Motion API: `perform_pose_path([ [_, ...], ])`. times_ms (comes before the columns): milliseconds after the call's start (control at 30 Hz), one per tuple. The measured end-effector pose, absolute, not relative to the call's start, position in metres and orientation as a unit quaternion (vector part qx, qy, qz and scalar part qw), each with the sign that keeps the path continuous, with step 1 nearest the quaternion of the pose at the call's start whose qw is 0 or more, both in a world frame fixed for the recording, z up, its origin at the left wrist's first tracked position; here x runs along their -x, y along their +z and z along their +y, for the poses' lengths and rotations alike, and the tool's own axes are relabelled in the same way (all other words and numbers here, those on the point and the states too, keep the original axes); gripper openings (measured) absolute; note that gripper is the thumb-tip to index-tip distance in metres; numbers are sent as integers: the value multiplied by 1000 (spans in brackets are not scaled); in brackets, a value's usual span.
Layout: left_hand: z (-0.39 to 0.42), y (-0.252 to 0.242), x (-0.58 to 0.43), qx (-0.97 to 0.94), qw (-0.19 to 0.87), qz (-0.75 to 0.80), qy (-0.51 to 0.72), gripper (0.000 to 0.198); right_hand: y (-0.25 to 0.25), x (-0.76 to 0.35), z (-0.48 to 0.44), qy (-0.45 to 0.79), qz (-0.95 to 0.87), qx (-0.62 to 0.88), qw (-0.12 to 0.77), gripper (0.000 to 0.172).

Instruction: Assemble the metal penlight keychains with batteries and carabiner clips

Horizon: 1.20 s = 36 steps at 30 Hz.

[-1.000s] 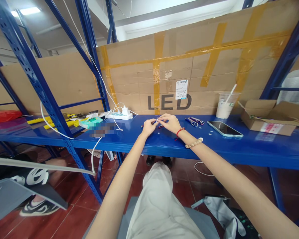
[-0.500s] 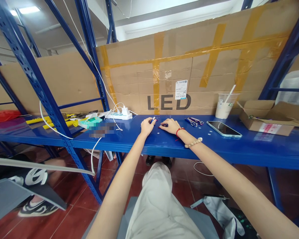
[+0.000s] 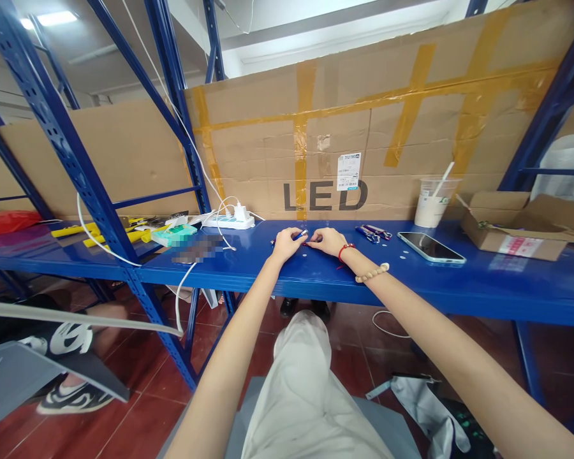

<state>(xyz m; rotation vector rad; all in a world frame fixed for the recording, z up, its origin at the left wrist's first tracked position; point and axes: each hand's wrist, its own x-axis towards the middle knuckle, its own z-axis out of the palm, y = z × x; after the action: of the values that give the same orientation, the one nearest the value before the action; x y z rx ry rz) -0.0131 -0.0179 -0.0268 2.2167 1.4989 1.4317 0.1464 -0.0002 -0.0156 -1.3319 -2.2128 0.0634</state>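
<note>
My left hand (image 3: 286, 245) is closed around a slim blue pen-like piece (image 3: 300, 235) with a pale tip, just above the blue shelf top. Facing it, my right hand (image 3: 329, 241) has its fingers pinched close to the pale tip. A small dark thing shows at those fingertips, too small to name. Part of another dark piece (image 3: 273, 242) sticks out at the left side of my left hand. To the right of my right hand lie several blue slim pieces with silver metal parts (image 3: 373, 234).
Further right are a phone (image 3: 431, 247), a plastic cup with a straw (image 3: 432, 205) and an open cardboard box (image 3: 511, 233). A power strip (image 3: 229, 220) with white cables stands at the back left. Blue rack posts (image 3: 62, 127) and a cardboard wall (image 3: 268, 153) bound the shelf.
My left hand has moved slightly right, and the blue piece in it now tilts lower toward my right hand. My right fingers have drawn together near its tip.
</note>
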Motion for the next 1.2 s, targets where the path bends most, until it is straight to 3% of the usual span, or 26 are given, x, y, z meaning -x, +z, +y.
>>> perform_pose_path([
  [167, -16, -28, 14, -736, 50, 492, 462, 19, -14, -147, -3, 38, -832, 480, 275, 5],
  [267, -16, -28, 15, -739, 38, 496, 455, 19, -14, -148, -1, 60, -834, 461, 298, 10],
  [433, -14, -29, 16, -733, 28, 507, 453, 19, -20, -147, 12, 83, -791, 429, 429, 13],
  [600, -11, -30, 17, -734, 29, 501, 458, 17, -22, -146, 22, 184, -724, 389, 539, 16],
  [800, -9, -31, 17, -722, 33, 503, 474, 17, -22, -147, 22, 189, -716, 385, 550, 16],
  [1033, -23, -25, 12, -760, 35, 483, 433, 25, -19, -145, 17, 219, -733, 377, 522, 47],
  [1200, -30, -21, 10, -794, 37, 468, 387, 27, -19, -142, 16, 256, -729, 350, 529, 46],
])
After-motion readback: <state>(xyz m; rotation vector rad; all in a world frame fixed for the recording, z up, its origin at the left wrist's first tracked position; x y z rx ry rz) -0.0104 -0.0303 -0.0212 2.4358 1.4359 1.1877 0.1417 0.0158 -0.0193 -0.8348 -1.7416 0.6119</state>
